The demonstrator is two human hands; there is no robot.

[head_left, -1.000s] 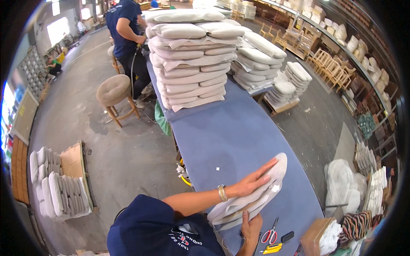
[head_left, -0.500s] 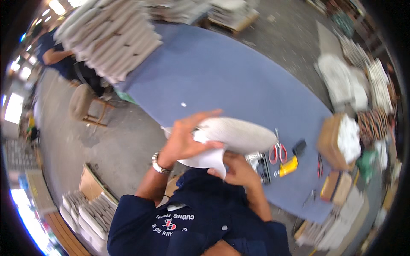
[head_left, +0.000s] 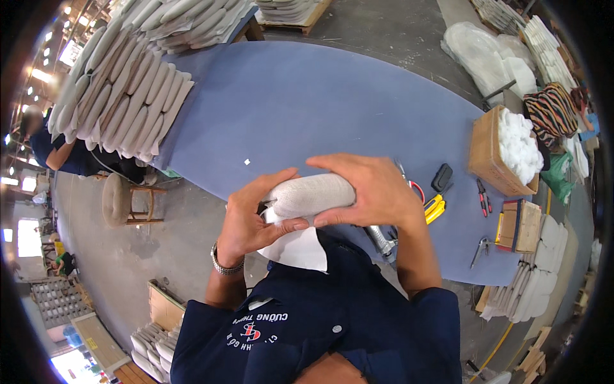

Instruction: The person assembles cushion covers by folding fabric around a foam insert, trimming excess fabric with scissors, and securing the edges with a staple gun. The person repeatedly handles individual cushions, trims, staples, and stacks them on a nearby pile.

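Note:
A plump beige fabric-covered cushion point(head_left: 313, 194) is held between both hands above the near edge of the table. My left hand point(head_left: 246, 214) grips its left end, thumb along the near side. Around the right end, my right hand point(head_left: 377, 192) is wrapped with its thumb below and fingers over the top. A white flap of cloth point(head_left: 297, 249) hangs from the cushion toward my chest. By my right forearm lies a silver metal tool point(head_left: 382, 243), partly hidden. Red-handled scissors point(head_left: 417, 191) show just beyond my right hand, also partly covered.
On the blue table point(head_left: 288, 102) are a yellow cutter point(head_left: 435, 208), a black object point(head_left: 441, 177), red-black pliers point(head_left: 483, 198) and a cardboard box point(head_left: 486, 150) of white stuffing. Stacked cushions point(head_left: 121, 96) rise at the far left, near a seated person point(head_left: 61, 153).
My right hand has come up from under the cushion to its right end. The cushion is now seen more end-on between both hands, and the white flap hangs lower.

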